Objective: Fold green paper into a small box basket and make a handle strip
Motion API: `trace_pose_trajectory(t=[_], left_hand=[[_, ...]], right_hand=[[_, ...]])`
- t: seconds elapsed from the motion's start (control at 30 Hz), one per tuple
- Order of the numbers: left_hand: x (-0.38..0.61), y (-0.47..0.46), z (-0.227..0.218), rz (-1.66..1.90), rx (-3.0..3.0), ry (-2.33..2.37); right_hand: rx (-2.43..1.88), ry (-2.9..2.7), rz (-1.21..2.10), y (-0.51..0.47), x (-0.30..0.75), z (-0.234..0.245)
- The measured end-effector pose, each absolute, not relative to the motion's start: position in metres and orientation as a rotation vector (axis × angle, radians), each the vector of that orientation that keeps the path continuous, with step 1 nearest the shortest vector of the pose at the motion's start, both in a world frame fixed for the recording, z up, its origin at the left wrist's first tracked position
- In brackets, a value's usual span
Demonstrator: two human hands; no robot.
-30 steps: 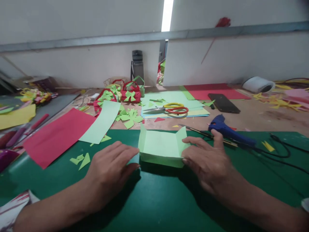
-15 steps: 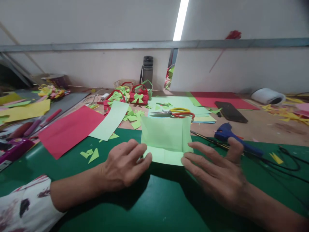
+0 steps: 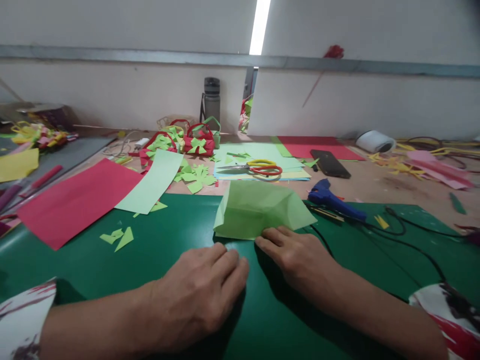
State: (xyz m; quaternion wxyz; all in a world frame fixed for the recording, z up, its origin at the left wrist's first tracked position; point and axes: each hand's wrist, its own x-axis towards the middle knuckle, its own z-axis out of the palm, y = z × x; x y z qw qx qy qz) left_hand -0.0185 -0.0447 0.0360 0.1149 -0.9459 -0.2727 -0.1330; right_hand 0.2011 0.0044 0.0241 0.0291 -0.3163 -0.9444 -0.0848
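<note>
A light green folded paper [image 3: 258, 207] stands on the green cutting mat [image 3: 150, 270], creased into a box-like shape with its right side flared out. My right hand [image 3: 300, 252] has its fingers closed at the lower front edge of this paper; the thumb is hidden. Just left of and nearer than the paper, my left hand [image 3: 210, 287] rests curled and apart from it. Its fingertips are turned away, so anything inside them is out of sight. Beyond the paper lie scissors [image 3: 258, 168] with yellow and red handles.
On the left are a red sheet [image 3: 80, 202], a pale green strip [image 3: 153, 182] and green scraps [image 3: 120, 237]. Small red paper bags [image 3: 198, 142] and a dark bottle [image 3: 212, 102] stand behind. A blue glue gun [image 3: 333, 200], its black cord and a phone [image 3: 330, 164] lie right.
The green paper has been turned so that its folded outer side shows. My left hand has let go and drawn nearer; my right hand has moved to the paper's bottom edge. The view has swung right.
</note>
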Motion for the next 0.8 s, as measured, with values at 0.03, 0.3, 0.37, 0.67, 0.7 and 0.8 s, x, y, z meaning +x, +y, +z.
trace_pose_trajectory(t=[0.03,0.3,0.37,0.67,0.7,0.8], left_hand=[[-0.012,-0.043,0.038,-0.381,-2.792,-0.774],[0.013,-0.013,0.024,0.053,-2.788,-1.291],[0.011,-0.012,0.023,0.064,-2.792,-1.253],[0.012,-0.02,0.024,-0.049,-2.768,-1.256],[0.013,-0.021,0.024,-0.049,-2.774,-1.26],[0.015,-0.023,0.027,-0.029,-2.812,-1.286]], right_hand=[[-0.97,-2.936,-0.243,0.004,0.2,0.025],[-1.163,-2.432,0.614,0.005,0.199,0.043],[-1.203,-2.133,0.918,0.007,0.201,0.051],[-1.186,-2.126,0.779,0.005,0.194,0.065],[-1.19,-2.169,0.748,0.004,0.19,0.067],[-1.164,-2.255,0.811,0.0,0.175,0.076]])
